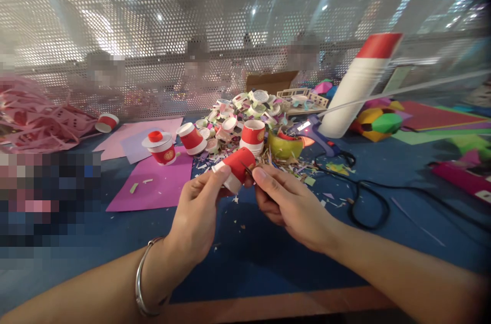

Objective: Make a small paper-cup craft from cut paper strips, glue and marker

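Observation:
My left hand (197, 214) is closed round the white end of a red and white paper cup (238, 164), which lies tilted on its side above the table. My right hand (289, 204) pinches a thin, dark, pointed tool (247, 169) whose tip is against the cup's red side; its exact kind is unclear. Just behind stand an upright red and white cup (253, 135) and a leaning one (191, 139). Farther left, a cup with a white disc and red cap (161, 149) stands on a magenta sheet (153, 188).
A heap of paper cut-offs (249, 109) lies behind the cups. On the right are a yellow-green bowl (286, 146), a glue gun (318, 132) with a black cord (360, 201), and a tall leaning stack of cups (353, 89). Pink cut paper (42, 114) is piled at left.

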The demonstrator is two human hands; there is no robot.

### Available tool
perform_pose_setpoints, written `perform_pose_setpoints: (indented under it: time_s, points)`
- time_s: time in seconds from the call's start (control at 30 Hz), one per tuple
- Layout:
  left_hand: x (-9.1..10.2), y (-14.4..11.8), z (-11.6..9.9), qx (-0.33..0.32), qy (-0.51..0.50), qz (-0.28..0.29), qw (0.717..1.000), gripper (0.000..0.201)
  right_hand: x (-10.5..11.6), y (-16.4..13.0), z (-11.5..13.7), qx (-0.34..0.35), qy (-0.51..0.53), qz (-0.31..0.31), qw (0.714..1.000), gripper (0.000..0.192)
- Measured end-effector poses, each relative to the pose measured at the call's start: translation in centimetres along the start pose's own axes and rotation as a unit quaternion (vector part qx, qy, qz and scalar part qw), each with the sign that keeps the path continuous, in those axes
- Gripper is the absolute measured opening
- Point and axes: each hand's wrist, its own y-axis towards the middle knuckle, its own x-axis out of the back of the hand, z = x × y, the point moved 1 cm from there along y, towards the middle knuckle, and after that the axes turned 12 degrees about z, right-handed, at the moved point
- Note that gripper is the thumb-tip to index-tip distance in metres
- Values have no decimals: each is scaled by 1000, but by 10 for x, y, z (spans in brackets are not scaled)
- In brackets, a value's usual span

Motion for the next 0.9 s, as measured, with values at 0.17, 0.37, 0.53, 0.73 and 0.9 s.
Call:
perform_pose_setpoints:
  time_s: [0.17, 0.37, 0.53, 0.73, 0.9]
  points:
    - [0, 3, -2, 58, -75, -4, 995, 17, 3, 1, -1, -4, -11, -14, 1000, 44]
    - [2, 4, -5, 93, -109, -9, 990, 22, 3, 0, 1, -8, -25, -12, 1000, 42]
    - [-1, 2, -7, 80, -134, 7, 988, 20, 5, -1, 2, -8, -36, -24, 999, 42]
    - [-2, 2, -6, 88, -154, 25, 984, 20, 7, 0, -1, 1, -50, -22, 998, 41]
    - [-1, 1, -5, 103, -147, 14, 984, 18, 7, -1, 0, 5, -65, -19, 998, 40]
